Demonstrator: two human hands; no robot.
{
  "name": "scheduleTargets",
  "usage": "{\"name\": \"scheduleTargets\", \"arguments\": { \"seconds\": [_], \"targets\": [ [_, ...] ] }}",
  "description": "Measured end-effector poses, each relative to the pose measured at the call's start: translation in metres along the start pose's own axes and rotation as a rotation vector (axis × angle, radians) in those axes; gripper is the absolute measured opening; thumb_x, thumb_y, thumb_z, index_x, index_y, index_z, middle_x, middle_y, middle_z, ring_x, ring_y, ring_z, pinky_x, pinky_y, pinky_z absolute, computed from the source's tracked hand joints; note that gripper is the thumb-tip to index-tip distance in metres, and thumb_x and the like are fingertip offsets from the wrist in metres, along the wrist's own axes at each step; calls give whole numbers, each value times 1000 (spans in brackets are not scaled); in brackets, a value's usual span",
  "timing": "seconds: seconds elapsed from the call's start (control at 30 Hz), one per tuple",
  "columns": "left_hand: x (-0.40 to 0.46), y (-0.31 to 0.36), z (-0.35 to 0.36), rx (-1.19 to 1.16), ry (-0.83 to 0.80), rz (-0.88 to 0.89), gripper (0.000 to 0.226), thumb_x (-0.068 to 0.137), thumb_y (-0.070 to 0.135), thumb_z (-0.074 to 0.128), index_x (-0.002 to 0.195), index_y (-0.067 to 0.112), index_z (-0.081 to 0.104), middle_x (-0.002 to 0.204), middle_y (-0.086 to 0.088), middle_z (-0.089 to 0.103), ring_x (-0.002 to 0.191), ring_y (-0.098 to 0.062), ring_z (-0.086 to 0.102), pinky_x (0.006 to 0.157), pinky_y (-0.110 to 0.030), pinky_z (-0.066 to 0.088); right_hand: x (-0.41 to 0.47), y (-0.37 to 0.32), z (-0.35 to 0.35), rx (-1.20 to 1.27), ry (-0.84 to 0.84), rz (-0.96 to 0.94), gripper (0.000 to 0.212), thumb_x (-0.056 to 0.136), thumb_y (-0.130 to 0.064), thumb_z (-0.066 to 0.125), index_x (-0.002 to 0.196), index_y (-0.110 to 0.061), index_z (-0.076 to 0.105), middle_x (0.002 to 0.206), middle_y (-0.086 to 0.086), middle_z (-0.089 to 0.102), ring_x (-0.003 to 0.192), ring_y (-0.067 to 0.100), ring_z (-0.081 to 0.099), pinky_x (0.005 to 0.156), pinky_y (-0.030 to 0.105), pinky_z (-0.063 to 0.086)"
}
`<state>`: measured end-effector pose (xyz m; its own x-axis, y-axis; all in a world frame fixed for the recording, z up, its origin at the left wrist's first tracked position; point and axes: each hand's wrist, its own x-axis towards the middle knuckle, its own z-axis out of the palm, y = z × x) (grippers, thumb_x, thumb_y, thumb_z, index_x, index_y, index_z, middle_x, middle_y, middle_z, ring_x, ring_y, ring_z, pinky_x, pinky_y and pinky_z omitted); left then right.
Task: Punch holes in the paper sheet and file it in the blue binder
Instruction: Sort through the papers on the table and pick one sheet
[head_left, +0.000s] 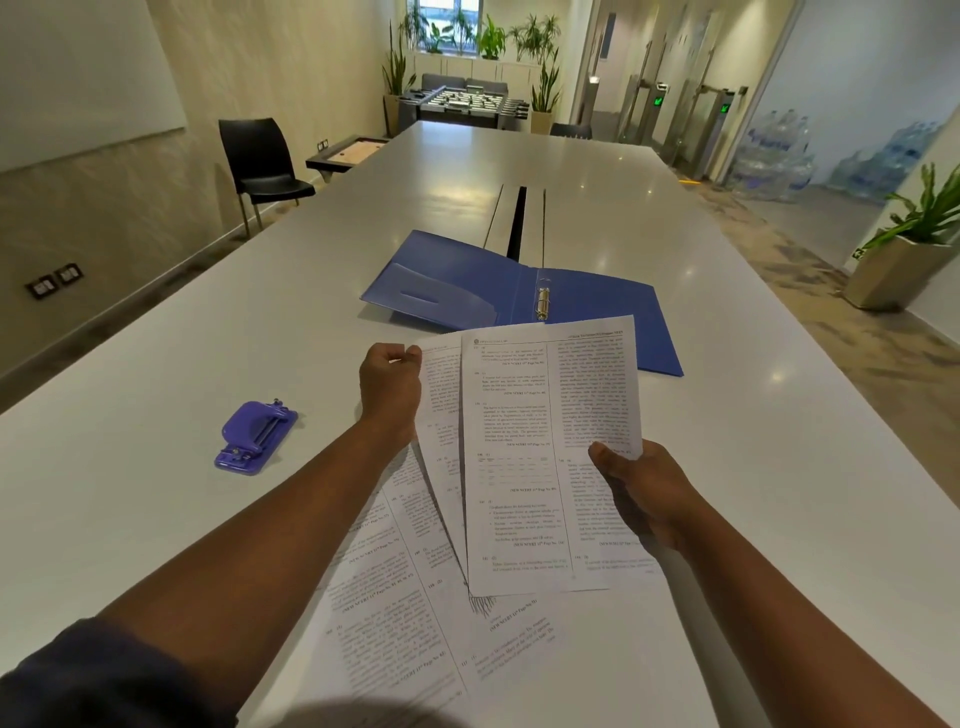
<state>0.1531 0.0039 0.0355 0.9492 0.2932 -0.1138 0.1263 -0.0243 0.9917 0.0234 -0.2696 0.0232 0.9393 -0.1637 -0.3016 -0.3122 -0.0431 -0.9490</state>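
Observation:
I hold printed paper sheets above the white table. My right hand grips the top sheet at its right edge. My left hand pinches the upper left corner of a second sheet fanned out behind it. More printed sheets lie flat on the table below. The blue binder lies open beyond the sheets, its metal rings at the spine. A purple hole punch sits on the table left of my left forearm.
A dark cable slot runs along the table's middle behind the binder. A black chair stands at the left side. A potted plant stands on the floor at the right. A foosball table is at the far end.

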Motion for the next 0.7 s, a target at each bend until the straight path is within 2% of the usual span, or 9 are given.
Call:
{"name": "scheduleTargets", "arguments": {
  "seconds": [0.17,0.3,0.43,0.53,0.63,0.7],
  "targets": [
    [-12,19,0,-21,-130,93,8,104,34,54,104,26,56,98,-5,72,83,-24,73,63,-28,54,-10,-5,-3,156,-67,-31,28,100,-20,63,127,-13,61,117,18,74,103,42,74,93,62,56],
    [-26,40,0,-135,-259,129,12,106,27,51,97,24,57,90,-5,74,74,-21,72,60,-30,52,-15,-18,-3,50,-62,-148,27,98,-27,65,125,-21,65,117,4,77,107,31,74,99,59,55],
    [-38,60,-4,-244,-381,140,13,107,20,49,97,17,57,90,-7,74,79,-23,73,70,-39,56,-21,-34,-8,92,-80,-210,38,92,-32,74,127,-21,67,124,6,74,116,34,69,105,62,49],
    [-47,76,-6,-324,-463,124,16,108,19,48,96,15,59,92,-8,76,83,-24,75,74,-39,61,-25,-42,-12,140,-125,-228,50,86,-29,76,133,-16,63,130,12,70,120,40,65,105,65,47],
    [-53,90,-7,-381,-494,106,18,108,17,46,102,11,63,95,-9,77,87,-26,75,83,-44,61,-30,-47,-13,163,-166,-233,54,86,-25,75,136,-11,60,132,15,68,120,42,65,104,65,48],
    [-58,99,-9,-380,-483,121,17,108,16,47,107,8,62,96,-11,76,88,-27,74,88,-50,58,-35,-50,-11,163,-156,-243,57,83,-28,80,134,-11,61,130,15,70,118,40,67,104,64,49]
  ]
}}
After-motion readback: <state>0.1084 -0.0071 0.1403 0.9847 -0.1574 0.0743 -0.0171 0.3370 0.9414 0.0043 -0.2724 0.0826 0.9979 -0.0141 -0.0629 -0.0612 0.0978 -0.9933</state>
